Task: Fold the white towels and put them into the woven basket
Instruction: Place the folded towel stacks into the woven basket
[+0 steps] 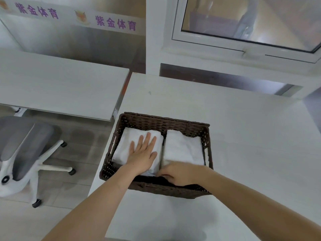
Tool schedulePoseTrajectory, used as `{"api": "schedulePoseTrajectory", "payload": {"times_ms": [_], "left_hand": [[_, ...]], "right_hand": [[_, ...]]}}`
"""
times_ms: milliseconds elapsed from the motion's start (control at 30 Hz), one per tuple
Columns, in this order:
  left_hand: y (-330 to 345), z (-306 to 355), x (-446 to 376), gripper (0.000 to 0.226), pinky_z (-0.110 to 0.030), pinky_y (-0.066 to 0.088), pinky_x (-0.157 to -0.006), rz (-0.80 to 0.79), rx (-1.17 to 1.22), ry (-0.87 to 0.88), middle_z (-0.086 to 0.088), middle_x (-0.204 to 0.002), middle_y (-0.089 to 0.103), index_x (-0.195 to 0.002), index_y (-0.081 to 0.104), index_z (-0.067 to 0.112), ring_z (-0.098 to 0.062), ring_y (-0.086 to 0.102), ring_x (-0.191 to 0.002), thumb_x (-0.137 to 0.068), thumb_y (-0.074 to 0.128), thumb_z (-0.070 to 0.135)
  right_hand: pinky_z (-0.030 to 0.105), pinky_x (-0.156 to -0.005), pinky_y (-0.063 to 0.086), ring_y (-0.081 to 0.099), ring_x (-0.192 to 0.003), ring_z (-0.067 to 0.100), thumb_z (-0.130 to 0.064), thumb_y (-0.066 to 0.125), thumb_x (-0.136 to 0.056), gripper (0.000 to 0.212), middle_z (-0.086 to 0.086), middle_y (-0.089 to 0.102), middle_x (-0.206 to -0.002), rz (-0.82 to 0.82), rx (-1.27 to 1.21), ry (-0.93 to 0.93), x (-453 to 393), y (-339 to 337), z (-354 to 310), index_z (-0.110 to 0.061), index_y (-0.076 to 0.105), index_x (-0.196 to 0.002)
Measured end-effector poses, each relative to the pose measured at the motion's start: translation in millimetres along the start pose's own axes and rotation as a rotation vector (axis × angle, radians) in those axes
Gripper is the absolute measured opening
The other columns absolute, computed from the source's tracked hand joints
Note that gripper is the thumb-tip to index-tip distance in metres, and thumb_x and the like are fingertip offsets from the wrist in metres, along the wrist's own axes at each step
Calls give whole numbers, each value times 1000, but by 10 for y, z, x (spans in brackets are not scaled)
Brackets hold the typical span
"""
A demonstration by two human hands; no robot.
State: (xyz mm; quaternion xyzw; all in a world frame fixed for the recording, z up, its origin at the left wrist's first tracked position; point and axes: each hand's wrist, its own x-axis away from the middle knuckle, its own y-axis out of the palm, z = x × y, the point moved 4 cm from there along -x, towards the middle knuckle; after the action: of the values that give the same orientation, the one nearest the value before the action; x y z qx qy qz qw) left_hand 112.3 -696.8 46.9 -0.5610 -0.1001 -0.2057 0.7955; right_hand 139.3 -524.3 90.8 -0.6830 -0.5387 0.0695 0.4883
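Observation:
A dark brown woven basket [163, 123] stands near the left edge of a white table [243, 136]. Two folded white towels lie side by side inside it. My left hand [143, 153] presses flat, fingers spread, on the left towel [125, 146]. My right hand [180, 173] reaches into the basket's near side, below the right towel [183, 146]. Its fingers are curled downward at the gap between the two towels. I cannot tell whether they grip cloth.
A second white table [60, 91] stands to the left, with a narrow gap between the tables. A grey office chair [22, 150] on castors sits on the floor at the lower left. A white-framed window [243, 46] and wall close the far side.

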Motion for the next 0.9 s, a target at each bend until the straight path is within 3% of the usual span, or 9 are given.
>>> {"api": "schedulePoseTrajectory", "payload": {"times_ms": [133, 233, 300, 367, 433, 500, 700, 800, 900], "left_hand": [[-197, 33, 35, 60, -45, -2, -128, 147, 208, 9, 7, -172, -7, -164, 2, 25, -11, -3, -158, -110, 27, 29], [-245, -35, 67, 59, -43, 6, -128, 195, 122, 20, 2, -172, 3, -164, 8, 18, -15, 5, -158, -109, 28, 26], [-210, -85, 75, 61, -52, -3, -126, 124, -11, -36, 4, -172, -9, -164, -2, 22, -19, -8, -158, -110, 20, 37], [-160, -90, 79, 62, -63, -13, -120, 20, -81, -95, 10, -165, -28, -161, -18, 31, -22, -25, -155, -109, 11, 48], [-107, -63, 73, 62, -70, -18, -115, -49, -76, -131, 10, -160, -39, -156, -28, 35, -22, -34, -150, -106, 4, 53], [-58, -25, 49, 63, -74, -19, -113, -84, -78, -157, 7, -158, -44, -153, -33, 35, -22, -39, -148, -104, 1, 56], [117, 101, -58, 67, -80, -22, -104, -191, -147, -233, 2, -149, -56, -144, -44, 31, -29, -46, -143, -102, -2, 61], [169, 85, -89, 68, -80, -24, -103, -193, -157, -278, 2, -147, -58, -144, -44, 30, -29, -47, -142, -101, -2, 61], [122, 115, -135, 67, -79, -23, -104, -191, -152, -273, 2, -148, -56, -144, -44, 31, -29, -46, -143, -102, -1, 61]], "right_hand": [[21, -86, 49, 60, -84, -4, -2, 50, -93, 30, -6, 73, -101, 428, -222, 141, 208, -429, 157, -15, 72, -107], [38, -98, 51, 62, -109, 16, -6, 50, -99, 29, 1, 67, -121, 691, -162, 324, 171, -514, 504, -14, 66, -121], [44, -114, 39, 46, -137, 29, -22, 48, -106, 40, 7, 49, -150, 578, -72, 463, 84, -397, 654, -18, 51, -145], [45, -127, 15, 13, -157, 28, -41, 32, -111, 54, 5, 14, -172, 408, -46, 545, 23, -208, 732, -28, 24, -163], [45, -128, -8, -18, -158, 22, -52, 13, -109, 59, -1, -20, -171, 289, -22, 590, -5, -4, 757, -39, -5, -164], [46, -125, -18, -32, -153, 20, -55, 6, -107, 60, -2, -36, -165, 233, 26, 607, -17, 162, 739, -43, -21, -159], [49, -122, -24, -48, -144, 21, -63, -8, -97, 66, 1, -50, -156, 140, 124, 534, -4, 329, 695, -41, -35, -152], [51, -121, -25, -50, -142, 22, -60, 1, -104, 63, 3, -52, -155, 122, 135, 537, -45, 389, 697, -42, -39, -148], [52, -121, -24, -47, -144, 24, -63, -10, -96, 62, 3, -51, -156, 136, 131, 560, -72, 362, 704, -42, -41, -145]]}}
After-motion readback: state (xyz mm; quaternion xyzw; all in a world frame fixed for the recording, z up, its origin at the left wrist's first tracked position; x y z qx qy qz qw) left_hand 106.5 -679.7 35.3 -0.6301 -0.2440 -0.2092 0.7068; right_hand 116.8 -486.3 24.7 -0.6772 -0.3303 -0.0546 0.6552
